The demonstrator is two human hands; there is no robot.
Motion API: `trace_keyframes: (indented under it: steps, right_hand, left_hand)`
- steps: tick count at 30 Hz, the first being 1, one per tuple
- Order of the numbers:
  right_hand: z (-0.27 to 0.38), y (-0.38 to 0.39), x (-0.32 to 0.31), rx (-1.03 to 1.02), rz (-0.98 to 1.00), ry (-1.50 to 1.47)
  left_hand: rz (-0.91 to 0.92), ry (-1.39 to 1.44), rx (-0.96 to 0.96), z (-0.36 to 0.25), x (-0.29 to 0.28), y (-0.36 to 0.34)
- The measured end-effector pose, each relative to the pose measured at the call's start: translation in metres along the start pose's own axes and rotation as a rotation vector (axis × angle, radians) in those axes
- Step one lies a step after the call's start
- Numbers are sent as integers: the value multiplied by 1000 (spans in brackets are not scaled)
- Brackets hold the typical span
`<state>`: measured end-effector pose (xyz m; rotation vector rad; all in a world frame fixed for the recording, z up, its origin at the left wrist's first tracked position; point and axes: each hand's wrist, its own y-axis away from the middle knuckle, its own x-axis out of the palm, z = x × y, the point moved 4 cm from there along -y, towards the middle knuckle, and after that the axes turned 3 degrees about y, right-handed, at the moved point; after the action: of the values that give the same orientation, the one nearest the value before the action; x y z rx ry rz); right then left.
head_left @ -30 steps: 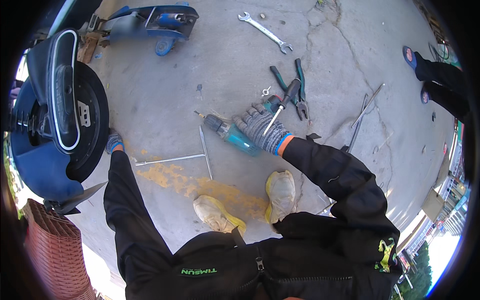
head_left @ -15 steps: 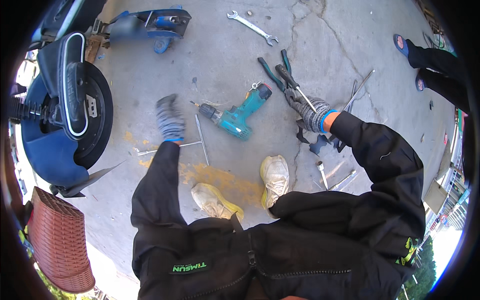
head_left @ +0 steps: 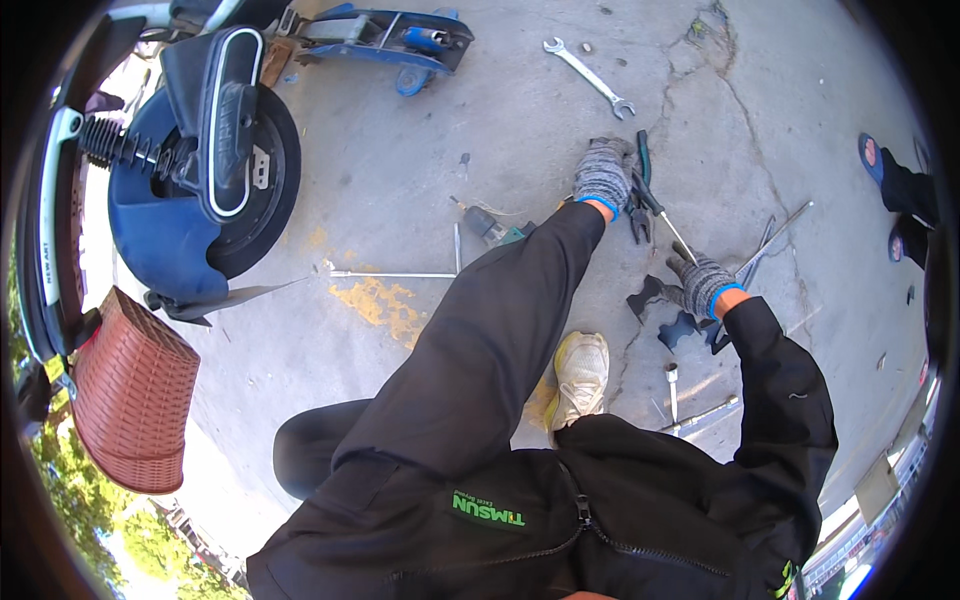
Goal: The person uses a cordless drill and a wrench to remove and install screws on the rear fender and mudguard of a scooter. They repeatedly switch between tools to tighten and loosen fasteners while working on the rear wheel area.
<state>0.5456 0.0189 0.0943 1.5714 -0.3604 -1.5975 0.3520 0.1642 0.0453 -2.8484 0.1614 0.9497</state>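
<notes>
My left hand [head_left: 604, 175], in a grey knitted glove, reaches across to the right, its fingers closed over one handle of the pliers [head_left: 640, 220]. Their other green-and-black handle sticks up beside the hand. Across the pliers slants a screwdriver [head_left: 648, 195], its dark handle toward my left hand. The tip of its bare shaft meets the curled fingers of my right hand [head_left: 703, 284], also gloved, which closes around it; the fingertips are partly hidden. Right beside and below that hand lie dark, jagged-edged pieces [head_left: 678, 328].
A double-ended open wrench [head_left: 592, 80] lies farther off. My left arm partly covers a cordless drill [head_left: 490, 228] and a T-shaped wrench [head_left: 395, 274]. More metal tools [head_left: 673, 392] lie nearer. A scooter wheel [head_left: 262, 180], a blue jack [head_left: 410, 45] and a person's sandalled foot [head_left: 870, 158] flank the area.
My left hand has swung right, from beside the drill to the pliers' handles. My right hand has drawn back slightly from the pliers' head. The whole view has shifted left.
</notes>
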Motion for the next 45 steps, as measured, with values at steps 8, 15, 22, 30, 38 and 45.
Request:
trace_keyframes:
  steps: [8, 15, 22, 30, 38, 45]
  right_hand:
    - [36, -1, -23, -38, 655, 78]
    - [79, -3, -53, -247, 330, 209]
    - [174, -86, -62, -388, -499, 437]
    - [193, -129, -64, -360, -348, 311]
    - [193, -98, -141, -601, -430, -443]
    - [229, -45, -211, -798, -138, -1580]
  left_hand:
    - [-63, 69, 115, 4, -54, 24]
    - [-413, -405, -198, 160, -217, 7]
    - [-59, -649, -238, 211, -235, -29]
    - [365, -640, -84, 136, -273, 45]
    - [123, 236, -528, 5, -445, 108]
    - [-428, 1035, -441, -22, -457, 107]
